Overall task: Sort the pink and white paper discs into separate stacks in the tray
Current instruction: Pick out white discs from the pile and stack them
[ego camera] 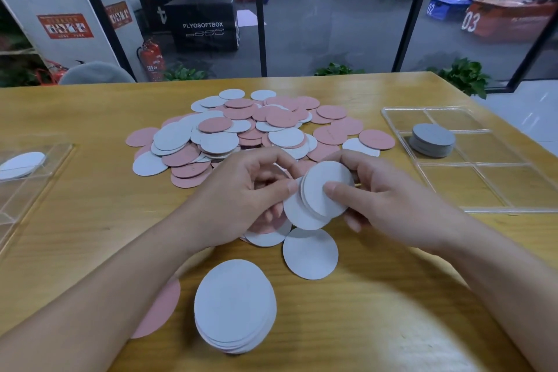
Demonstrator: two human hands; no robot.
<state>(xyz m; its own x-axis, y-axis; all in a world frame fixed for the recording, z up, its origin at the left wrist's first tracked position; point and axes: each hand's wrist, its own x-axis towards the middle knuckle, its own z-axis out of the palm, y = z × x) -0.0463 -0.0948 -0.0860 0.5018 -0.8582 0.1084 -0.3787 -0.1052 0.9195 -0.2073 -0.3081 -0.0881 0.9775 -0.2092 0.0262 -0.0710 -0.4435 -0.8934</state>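
Both hands, left (241, 190) and right (383, 199), pinch white discs (320, 199) over table (75, 205). Mixed pile (253, 130) behind, white stack (235, 305) near. Tray (471, 166) right holds grey-looking stack (433, 140), possibly shadowed white.

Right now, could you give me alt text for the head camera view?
Two hands hold a few white discs above a wooden table: left hand and right hand both pinch them. Behind lies a mixed pile of pink and white discs; a clear tray on the right holds one stack.
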